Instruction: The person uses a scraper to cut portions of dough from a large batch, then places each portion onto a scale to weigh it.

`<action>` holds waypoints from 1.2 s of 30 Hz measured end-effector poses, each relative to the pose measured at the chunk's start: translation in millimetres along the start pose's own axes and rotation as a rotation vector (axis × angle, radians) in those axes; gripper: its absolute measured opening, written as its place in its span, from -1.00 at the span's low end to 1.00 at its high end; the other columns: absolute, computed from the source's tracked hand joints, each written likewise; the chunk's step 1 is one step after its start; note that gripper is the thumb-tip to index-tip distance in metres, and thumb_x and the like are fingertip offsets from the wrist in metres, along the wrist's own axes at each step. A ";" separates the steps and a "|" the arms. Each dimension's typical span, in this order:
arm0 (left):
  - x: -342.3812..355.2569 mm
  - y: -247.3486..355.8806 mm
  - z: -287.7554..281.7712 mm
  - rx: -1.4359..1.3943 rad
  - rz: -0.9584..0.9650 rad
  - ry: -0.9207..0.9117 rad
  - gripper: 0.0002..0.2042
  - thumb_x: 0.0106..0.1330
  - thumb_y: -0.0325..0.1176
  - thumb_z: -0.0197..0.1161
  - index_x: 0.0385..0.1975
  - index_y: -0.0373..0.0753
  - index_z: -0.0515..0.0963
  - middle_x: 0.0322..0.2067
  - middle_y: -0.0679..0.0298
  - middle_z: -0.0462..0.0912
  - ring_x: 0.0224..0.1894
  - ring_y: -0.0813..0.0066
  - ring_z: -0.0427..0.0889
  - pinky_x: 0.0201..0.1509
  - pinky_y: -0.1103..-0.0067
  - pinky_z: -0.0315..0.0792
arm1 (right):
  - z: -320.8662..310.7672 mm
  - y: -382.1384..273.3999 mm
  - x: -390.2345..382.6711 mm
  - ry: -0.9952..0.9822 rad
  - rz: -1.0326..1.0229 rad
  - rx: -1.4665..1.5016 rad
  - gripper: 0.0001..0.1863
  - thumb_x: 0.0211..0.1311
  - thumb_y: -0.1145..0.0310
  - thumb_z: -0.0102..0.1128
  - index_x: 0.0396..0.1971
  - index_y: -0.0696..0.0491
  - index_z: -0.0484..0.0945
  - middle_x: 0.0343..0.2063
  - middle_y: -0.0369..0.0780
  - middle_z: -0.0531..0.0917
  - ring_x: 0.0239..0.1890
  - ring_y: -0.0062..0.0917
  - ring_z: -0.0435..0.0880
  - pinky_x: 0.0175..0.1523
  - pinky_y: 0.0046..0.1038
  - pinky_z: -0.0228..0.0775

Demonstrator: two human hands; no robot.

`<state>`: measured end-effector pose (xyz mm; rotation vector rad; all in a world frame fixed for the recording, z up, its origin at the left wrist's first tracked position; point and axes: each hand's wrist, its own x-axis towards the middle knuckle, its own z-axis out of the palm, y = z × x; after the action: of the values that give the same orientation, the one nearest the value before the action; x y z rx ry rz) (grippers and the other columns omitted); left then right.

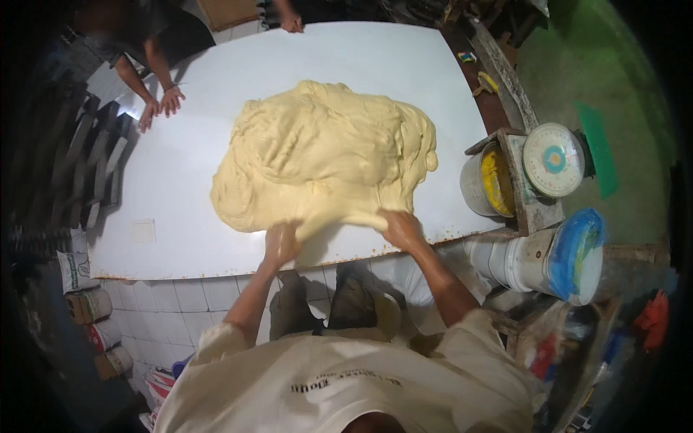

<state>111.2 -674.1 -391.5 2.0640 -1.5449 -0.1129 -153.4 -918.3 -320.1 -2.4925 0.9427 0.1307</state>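
- presently, the pale dough (325, 144) lies mounded mid-surface (170, 198).
- left hand (282, 242): closed on the dough's near edge.
- right hand (401, 228): likewise gripping that edge; a stretched flap spans both.

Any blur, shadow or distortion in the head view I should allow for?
Head view: left hand looks blurred; a shadow lies beneath the lifted near edge of the dough; the white tabletop looks bowed at its edges; corners go black.
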 end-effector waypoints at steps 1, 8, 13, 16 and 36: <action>-9.1 35.1 -42.9 -0.137 -0.109 -0.047 -0.63 0.05 -0.39 0.35 -0.08 -0.23 0.68 -0.45 -0.01 0.70 -0.35 -0.04 0.71 -0.24 0.21 0.55 | -23.0 -10.6 -21.7 -0.022 -0.039 0.028 -0.70 0.15 0.26 0.33 -0.09 -0.07 0.67 -0.30 -0.06 0.74 -0.18 -0.03 0.71 -0.08 -0.08 0.54; -31.1 123.9 -300.1 -0.236 -0.256 -0.189 -0.77 0.20 -0.37 0.46 -0.17 -0.28 0.70 -0.26 0.14 0.76 -0.29 0.29 0.69 -0.31 0.37 0.50 | -196.7 -74.3 -155.6 0.210 -0.203 0.111 -0.72 -0.02 0.31 0.56 -0.28 0.00 0.70 -0.41 -0.09 0.73 -0.34 -0.12 0.73 -0.18 -0.17 0.53; 181.1 26.9 -372.3 -0.434 -0.398 -0.127 -0.81 0.23 -0.30 0.41 -0.29 -0.27 0.63 -0.37 0.14 0.71 -0.30 0.41 0.73 -0.32 0.58 0.54 | -346.9 -48.6 1.3 0.244 -0.277 0.058 -0.61 -0.08 0.35 0.60 -0.22 0.12 0.67 -0.32 -0.16 0.73 -0.27 -0.38 0.73 -0.07 -0.35 0.54; 345.3 -105.1 -313.8 -0.308 -0.480 -0.131 -0.78 0.27 -0.28 0.30 -0.23 -0.30 0.64 -0.39 0.20 0.71 -0.41 0.35 0.71 -0.29 0.53 0.57 | -363.8 35.5 168.6 0.042 0.059 0.545 -0.62 0.06 0.35 0.46 -0.10 0.11 0.64 -0.33 -0.17 0.71 -0.23 -0.38 0.73 0.00 -0.38 0.56; 254.1 32.6 -120.8 -0.021 -0.227 -0.076 -0.34 0.36 -0.01 0.32 0.45 0.02 0.35 0.51 0.11 0.19 0.57 0.07 0.07 0.63 0.07 -0.16 | -155.1 11.7 172.4 0.552 -0.154 0.091 -0.36 0.28 0.18 0.30 0.36 0.01 0.44 0.39 -0.08 0.42 0.50 -0.14 0.23 0.56 0.19 -0.29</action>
<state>214.4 -865.2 -209.7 2.2352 -1.3412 -0.2931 -41.6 -1100.8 -230.1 -2.5454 0.9236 -0.6646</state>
